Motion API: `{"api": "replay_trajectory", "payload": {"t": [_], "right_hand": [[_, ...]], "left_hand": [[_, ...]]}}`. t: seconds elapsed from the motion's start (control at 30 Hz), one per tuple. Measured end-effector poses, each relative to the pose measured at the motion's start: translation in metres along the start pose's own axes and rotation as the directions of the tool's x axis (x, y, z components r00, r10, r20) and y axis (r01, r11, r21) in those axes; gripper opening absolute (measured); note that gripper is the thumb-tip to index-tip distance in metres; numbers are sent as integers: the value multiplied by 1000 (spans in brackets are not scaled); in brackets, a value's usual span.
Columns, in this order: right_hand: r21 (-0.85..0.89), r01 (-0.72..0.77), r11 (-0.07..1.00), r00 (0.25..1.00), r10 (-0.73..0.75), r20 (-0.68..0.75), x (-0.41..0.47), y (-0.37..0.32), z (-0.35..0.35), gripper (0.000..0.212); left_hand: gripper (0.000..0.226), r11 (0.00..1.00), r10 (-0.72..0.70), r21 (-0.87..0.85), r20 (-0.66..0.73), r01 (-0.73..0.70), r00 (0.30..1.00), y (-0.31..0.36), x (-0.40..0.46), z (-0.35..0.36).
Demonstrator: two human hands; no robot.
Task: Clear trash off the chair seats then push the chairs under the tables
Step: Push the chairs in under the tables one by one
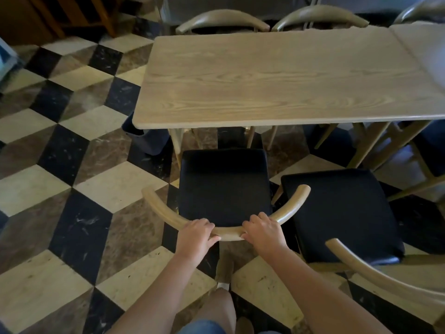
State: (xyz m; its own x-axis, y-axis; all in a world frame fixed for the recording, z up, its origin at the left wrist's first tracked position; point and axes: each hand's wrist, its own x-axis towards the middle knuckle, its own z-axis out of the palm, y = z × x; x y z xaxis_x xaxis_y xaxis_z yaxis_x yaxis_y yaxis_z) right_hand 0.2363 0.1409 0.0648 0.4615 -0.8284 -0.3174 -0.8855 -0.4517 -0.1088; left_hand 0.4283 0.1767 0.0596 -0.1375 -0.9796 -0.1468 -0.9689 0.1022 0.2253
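A wooden chair with a black seat cushion (225, 182) stands in front of a light wooden table (277, 78), its seat front just short of the table's near edge. My left hand (196, 236) and my right hand (263, 231) both grip its curved wooden backrest (228, 230) near the middle. The seat is bare, with no trash on it. A second chair with a black seat (342, 213) stands to the right, angled and pulled out from the table; its backrest (375, 278) curves at the lower right.
A dark bin (149, 138) sits on the floor under the table's left corner. Three chair backs (221, 19) line the table's far side. A second tabletop (423, 42) adjoins at the right. Checkered tile floor (72, 189) spreads to the left.
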Motion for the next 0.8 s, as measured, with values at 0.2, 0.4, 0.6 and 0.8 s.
{"api": "replay_trajectory", "payload": {"t": [0.2, 0.4, 0.6, 0.8], "right_hand": [[9, -30, 1000, 1000, 30, 1, 60, 14, -22, 25], [22, -46, 999, 999, 46, 1, 108, 26, -39, 26], [9, -38, 999, 999, 38, 4, 149, 43, -53, 31], [-19, -18, 1000, 1000, 18, 4, 176, 65, -69, 28]], "left_hand": [[41, 999, 34, -14, 3, -34, 999, -24, 64, -17], [43, 999, 26, -28, -5, -26, 1000, -39, 114, -30], [37, 1000, 15, 11, -31, -15, 999, -50, 157, -39], [37, 998, 60, 22, -48, -59, 997, -49, 191, -47]]}}
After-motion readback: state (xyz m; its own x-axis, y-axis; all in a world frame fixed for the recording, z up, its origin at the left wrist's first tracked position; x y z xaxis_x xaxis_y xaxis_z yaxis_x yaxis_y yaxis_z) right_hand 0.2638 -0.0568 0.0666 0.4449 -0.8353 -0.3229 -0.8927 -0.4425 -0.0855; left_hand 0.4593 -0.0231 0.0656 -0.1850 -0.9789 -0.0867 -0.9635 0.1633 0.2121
